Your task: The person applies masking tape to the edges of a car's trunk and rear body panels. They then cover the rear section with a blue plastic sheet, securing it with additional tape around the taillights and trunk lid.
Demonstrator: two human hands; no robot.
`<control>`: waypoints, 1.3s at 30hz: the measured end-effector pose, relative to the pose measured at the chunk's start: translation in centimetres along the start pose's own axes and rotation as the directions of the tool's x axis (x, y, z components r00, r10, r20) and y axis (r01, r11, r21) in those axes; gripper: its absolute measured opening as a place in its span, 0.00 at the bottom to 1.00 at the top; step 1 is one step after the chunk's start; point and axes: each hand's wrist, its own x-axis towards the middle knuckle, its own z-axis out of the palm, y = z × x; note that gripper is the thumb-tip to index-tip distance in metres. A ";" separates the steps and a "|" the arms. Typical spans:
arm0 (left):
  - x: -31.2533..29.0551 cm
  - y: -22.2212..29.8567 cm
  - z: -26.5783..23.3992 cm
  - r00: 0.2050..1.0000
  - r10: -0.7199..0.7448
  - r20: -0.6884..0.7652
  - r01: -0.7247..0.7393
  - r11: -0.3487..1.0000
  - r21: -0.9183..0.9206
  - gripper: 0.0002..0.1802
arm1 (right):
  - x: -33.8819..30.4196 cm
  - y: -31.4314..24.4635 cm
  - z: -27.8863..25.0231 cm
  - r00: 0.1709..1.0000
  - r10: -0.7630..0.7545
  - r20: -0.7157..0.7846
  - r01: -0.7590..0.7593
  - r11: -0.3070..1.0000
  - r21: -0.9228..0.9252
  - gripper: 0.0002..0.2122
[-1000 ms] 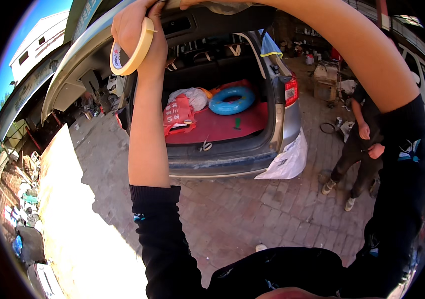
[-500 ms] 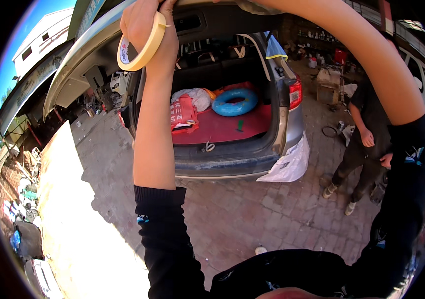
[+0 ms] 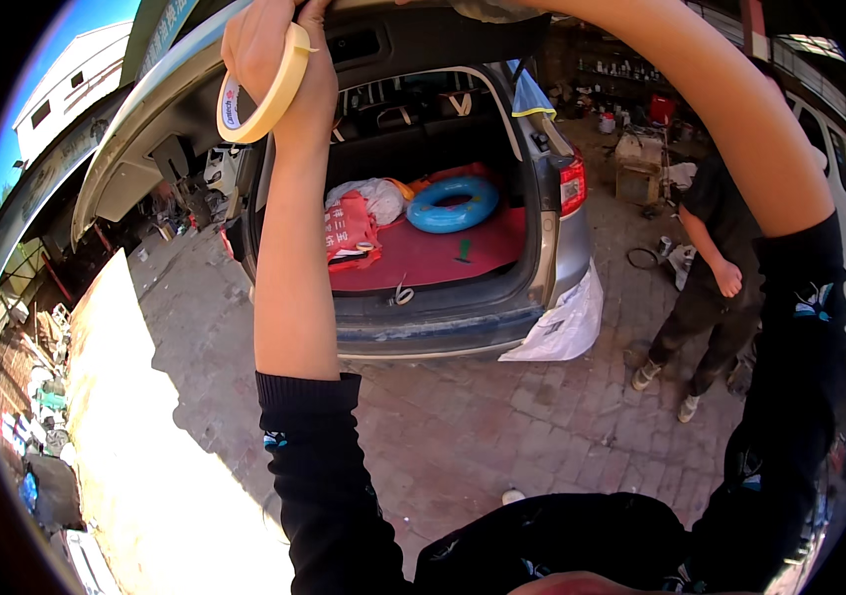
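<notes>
My left hand (image 3: 269,50) is raised at the upper left, by the edge of the lifted tailgate (image 3: 125,164). Its fingers are curled, and a cream roll of masking tape (image 3: 282,99) hangs on it, lying against the wrist. The fingertips are partly cut off by the top of the picture, so what they pinch there is hidden. My right forearm (image 3: 740,119) arches up across the upper right, and the hand at its end lies beyond the top edge. Both arms reach above the open boot of a silver car.
A blue swim ring (image 3: 453,220), a red bag (image 3: 352,233) and a white bundle sit on the red boot mat (image 3: 423,263). White sheeting (image 3: 567,322) hangs from the bumper's right corner. A person in dark clothes (image 3: 716,297) stands at the right on the paving.
The whole scene has shifted slightly left in the view. My arms keep nearly the same raised pose. The other person's near arm has bent, its hand now closed.
</notes>
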 end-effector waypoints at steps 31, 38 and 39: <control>0.8 -1.7 -2.4 0.996 0.048 0.079 -0.043 0.997 -0.062 0.07 | -2.7 0.7 1.1 0.981 0.192 -0.003 -0.189 0.971 0.145 0.21; 0.9 -0.2 0.0 1.000 -0.001 0.018 0.003 0.992 -0.125 0.08 | -1.8 0.5 -0.4 0.991 0.126 -0.039 -0.122 0.989 0.081 0.21; 0.9 -0.2 -0.2 1.000 0.005 0.026 -0.002 0.994 -0.110 0.09 | -1.0 0.2 -0.9 0.991 0.136 -0.007 -0.133 0.979 0.152 0.20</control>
